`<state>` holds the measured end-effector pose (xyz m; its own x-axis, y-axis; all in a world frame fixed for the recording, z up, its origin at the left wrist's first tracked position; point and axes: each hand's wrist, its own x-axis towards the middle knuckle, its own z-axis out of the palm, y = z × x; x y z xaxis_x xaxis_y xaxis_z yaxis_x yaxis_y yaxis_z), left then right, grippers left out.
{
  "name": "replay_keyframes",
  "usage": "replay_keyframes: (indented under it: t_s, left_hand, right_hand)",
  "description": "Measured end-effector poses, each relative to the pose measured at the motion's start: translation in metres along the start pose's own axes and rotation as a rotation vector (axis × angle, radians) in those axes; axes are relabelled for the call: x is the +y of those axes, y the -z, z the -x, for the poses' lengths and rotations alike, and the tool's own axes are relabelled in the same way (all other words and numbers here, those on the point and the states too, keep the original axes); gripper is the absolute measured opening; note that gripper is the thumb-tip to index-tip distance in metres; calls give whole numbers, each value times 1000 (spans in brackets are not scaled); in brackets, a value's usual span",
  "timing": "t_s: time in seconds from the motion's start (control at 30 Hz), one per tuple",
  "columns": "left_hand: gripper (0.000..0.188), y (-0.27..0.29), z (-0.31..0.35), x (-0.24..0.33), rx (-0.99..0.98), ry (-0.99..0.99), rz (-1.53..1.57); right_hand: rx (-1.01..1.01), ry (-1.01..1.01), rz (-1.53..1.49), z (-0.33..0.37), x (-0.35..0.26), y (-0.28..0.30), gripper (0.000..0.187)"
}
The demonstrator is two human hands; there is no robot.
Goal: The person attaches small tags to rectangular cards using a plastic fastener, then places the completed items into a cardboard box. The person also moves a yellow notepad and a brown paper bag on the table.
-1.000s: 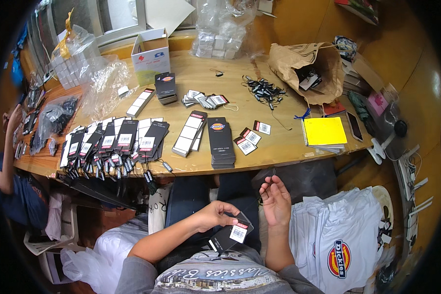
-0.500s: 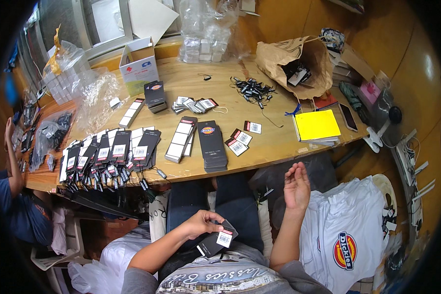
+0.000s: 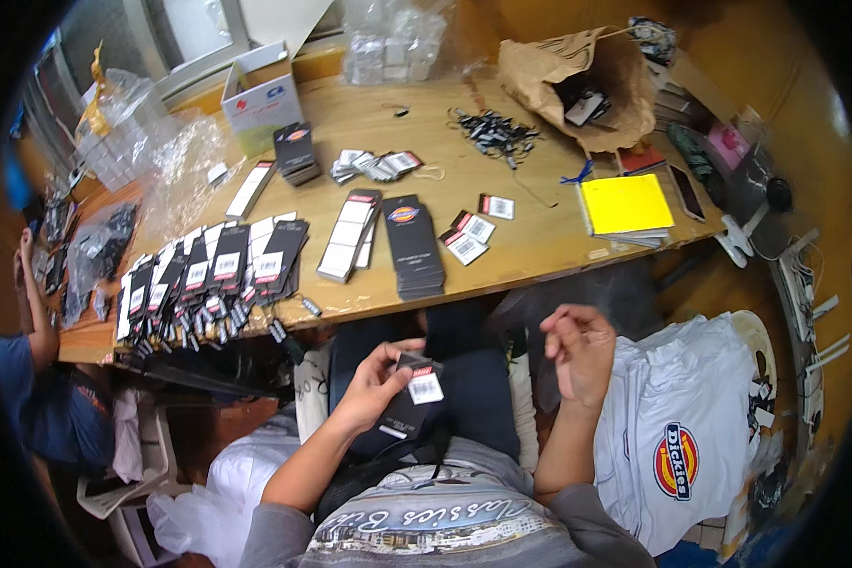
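Observation:
Above my lap, my left hand (image 3: 377, 383) is closed on black hang tags (image 3: 405, 409), which have a smaller red-topped white barcode tag (image 3: 425, 381) lying over them. To the right, my right hand (image 3: 582, 355) is raised beyond the table's front edge, its fingers bent and drawn in toward the thumb. Whatever may be between those fingertips is too small to make out. On the table in front of me stands a stack of black hang tags (image 3: 413, 256), with tags with white panels (image 3: 348, 237) on its left and loose barcode tags (image 3: 471, 230) on its right.
Finished-looking tags with black cords (image 3: 225, 270) overlap along the table's left front edge. A heap of black cords (image 3: 494, 133), a paper bag (image 3: 549, 80) and a yellow pad (image 3: 625, 204) lie farther right. White shirts (image 3: 653, 407) hang at my right; another person (image 3: 43, 379) sits far left.
My left hand has risen slightly with the tags. My right hand's fingers have gone from nearly straight to bent. The whole view has shifted a little.

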<state>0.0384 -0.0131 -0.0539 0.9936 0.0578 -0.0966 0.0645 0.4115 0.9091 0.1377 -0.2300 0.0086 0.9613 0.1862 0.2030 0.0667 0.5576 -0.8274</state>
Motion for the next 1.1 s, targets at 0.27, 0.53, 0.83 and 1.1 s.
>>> replay_keyframes:
  t_s: [0.27,0.53,0.83,1.1]
  left_hand:
    - [22,-15,6,13,131,-216,-110]
    - [21,-26,8,28,413,-532,-517]
    - [20,-28,12,27,399,-655,-692]
    - [21,-26,10,32,271,-831,-827]
  right_hand:
    - [-265,-181,384,32,50,-46,9]
    - [-332,-156,403,31,54,-59,8]
    - [-378,-293,210,25,54,-59,8]
    - [-362,-343,178,27,56,-57,7]
